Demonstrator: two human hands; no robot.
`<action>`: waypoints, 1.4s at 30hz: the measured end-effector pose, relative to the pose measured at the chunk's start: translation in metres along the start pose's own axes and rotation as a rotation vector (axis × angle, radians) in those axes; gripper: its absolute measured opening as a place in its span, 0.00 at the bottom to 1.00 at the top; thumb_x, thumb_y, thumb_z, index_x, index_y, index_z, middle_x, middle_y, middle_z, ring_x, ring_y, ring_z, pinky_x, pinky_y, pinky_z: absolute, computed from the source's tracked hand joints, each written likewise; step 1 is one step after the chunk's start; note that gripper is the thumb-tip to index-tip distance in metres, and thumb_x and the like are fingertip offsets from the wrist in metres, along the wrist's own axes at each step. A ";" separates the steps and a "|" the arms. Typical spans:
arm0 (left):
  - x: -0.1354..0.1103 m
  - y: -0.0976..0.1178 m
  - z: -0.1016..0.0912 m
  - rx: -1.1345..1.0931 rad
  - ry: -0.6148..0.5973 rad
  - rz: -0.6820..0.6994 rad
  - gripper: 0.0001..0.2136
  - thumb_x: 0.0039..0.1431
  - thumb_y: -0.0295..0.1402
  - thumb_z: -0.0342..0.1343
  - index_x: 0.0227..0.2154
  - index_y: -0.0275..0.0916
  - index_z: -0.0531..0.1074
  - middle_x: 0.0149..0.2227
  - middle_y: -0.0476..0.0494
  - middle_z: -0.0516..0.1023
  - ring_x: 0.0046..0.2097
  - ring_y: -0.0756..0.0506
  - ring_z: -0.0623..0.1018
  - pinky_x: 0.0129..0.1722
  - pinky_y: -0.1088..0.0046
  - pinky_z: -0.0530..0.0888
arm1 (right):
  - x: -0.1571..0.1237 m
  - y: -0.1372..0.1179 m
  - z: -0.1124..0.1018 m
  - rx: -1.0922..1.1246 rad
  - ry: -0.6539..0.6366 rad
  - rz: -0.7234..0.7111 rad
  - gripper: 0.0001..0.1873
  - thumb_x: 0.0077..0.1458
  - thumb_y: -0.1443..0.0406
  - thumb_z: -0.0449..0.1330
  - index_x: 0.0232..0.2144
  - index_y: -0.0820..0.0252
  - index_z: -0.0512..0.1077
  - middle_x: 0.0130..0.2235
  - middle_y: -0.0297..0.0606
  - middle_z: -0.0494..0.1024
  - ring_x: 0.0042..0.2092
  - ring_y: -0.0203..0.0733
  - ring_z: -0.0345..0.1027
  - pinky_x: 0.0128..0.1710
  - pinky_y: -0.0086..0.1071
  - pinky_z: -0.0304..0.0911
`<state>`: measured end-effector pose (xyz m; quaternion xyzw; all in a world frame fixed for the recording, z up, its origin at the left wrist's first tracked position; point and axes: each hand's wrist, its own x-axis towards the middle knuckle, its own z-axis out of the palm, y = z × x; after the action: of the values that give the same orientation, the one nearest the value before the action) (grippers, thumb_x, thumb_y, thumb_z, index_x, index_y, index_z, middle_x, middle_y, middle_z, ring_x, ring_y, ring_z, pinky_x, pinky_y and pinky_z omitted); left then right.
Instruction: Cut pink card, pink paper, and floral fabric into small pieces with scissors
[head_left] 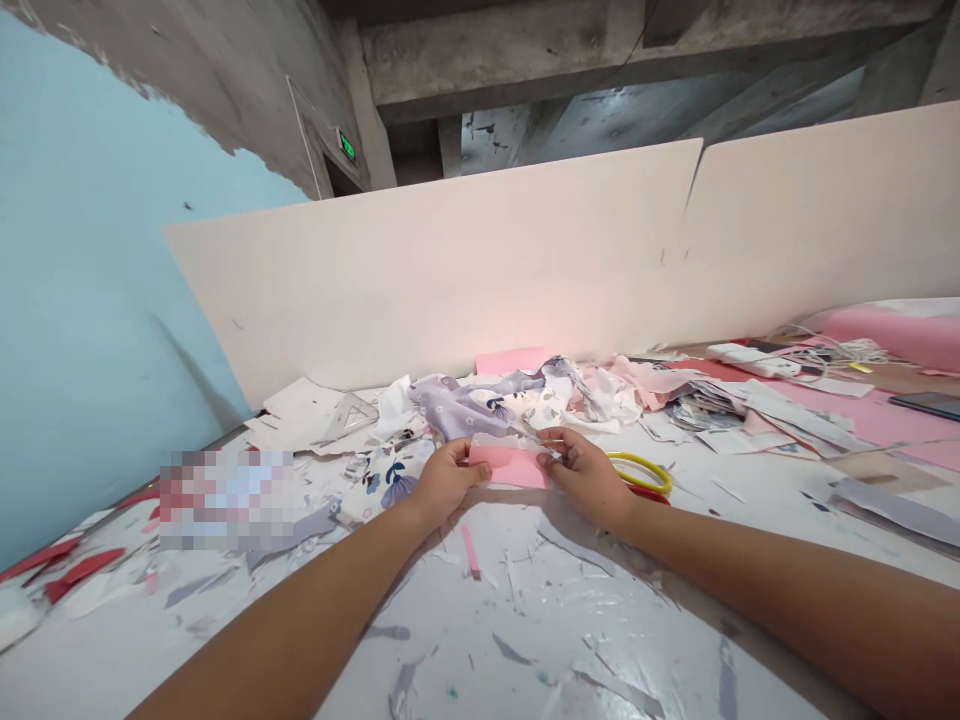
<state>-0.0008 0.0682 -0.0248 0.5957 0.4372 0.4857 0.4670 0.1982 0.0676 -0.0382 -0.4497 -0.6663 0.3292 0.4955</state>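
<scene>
Pink paper (517, 468) spans the gap between the two hands, over the middle of the table (450, 640); whether its lower edge touches the surface is hard to tell. The fingers of the left hand (446, 482) are closed in a pinch on its left end, thumb across the front. The fingers of the right hand (589, 483) pinch the right end in the same way, thumb and forefinger nearly together. A whitish strip shows along the paper's upper edge.

Just beside the right hand lies a yellow loop (634, 458) with something red under it, partly hidden by the wrist. A pink strip (470, 552) lies nearer the body, among thin purple and white scraps.

Right behind the hands, a crumpled purple sheet (457, 405) and other flowered pieces form a heap that blocks the space beyond. Left of it are a clear triangle ruler (349, 415) and white paper (300, 405); a blurred patch hides what lies nearer. To the right are a stack of scraps (705, 405), a power strip (752, 360) and a phone (926, 404). A pale board (450, 280) closes off the back, meeting a blue wall (90, 250).
</scene>
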 end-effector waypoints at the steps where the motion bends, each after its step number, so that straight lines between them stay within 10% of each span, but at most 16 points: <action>1: 0.001 -0.001 0.000 -0.020 -0.010 -0.004 0.13 0.37 0.32 0.61 0.29 0.35 0.69 0.26 0.49 0.72 0.26 0.53 0.69 0.27 0.77 0.65 | 0.000 -0.001 0.000 0.006 0.001 0.002 0.16 0.46 0.63 0.54 0.40 0.57 0.62 0.33 0.33 0.71 0.26 0.32 0.60 0.26 0.27 0.56; 12: -0.010 0.013 0.007 -0.052 0.128 -0.090 0.15 0.33 0.35 0.63 0.22 0.37 0.62 0.19 0.55 0.63 0.19 0.55 0.63 0.18 0.78 0.65 | -0.003 -0.013 -0.004 0.066 -0.038 0.087 0.16 0.40 0.57 0.61 0.30 0.60 0.66 0.19 0.25 0.59 0.21 0.29 0.52 0.20 0.24 0.50; 20: -0.007 0.009 0.002 -0.006 0.013 -0.039 0.14 0.38 0.36 0.61 0.28 0.35 0.67 0.25 0.50 0.70 0.24 0.53 0.68 0.23 0.78 0.63 | 0.005 -0.004 -0.002 0.205 -0.039 0.121 0.17 0.40 0.56 0.60 0.19 0.59 0.56 0.20 0.25 0.57 0.23 0.29 0.56 0.28 0.28 0.63; 32: -0.008 0.005 0.004 -0.008 0.064 -0.032 0.10 0.38 0.32 0.59 0.24 0.37 0.64 0.21 0.53 0.66 0.21 0.55 0.65 0.19 0.80 0.62 | -0.003 -0.012 -0.001 0.101 -0.055 0.107 0.14 0.43 0.55 0.57 0.24 0.59 0.62 0.20 0.26 0.60 0.22 0.31 0.63 0.24 0.27 0.64; 42: -0.007 0.032 -0.019 0.371 -0.091 0.234 0.04 0.44 0.28 0.53 0.25 0.38 0.64 0.30 0.47 0.72 0.33 0.49 0.71 0.32 0.74 0.67 | 0.008 -0.035 -0.023 -0.230 -0.097 -0.350 0.06 0.49 0.62 0.53 0.28 0.56 0.69 0.34 0.38 0.74 0.41 0.43 0.66 0.43 0.39 0.61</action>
<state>-0.0179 0.0584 0.0076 0.7393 0.4255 0.4204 0.3092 0.2093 0.0611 0.0023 -0.3642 -0.7904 0.1814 0.4579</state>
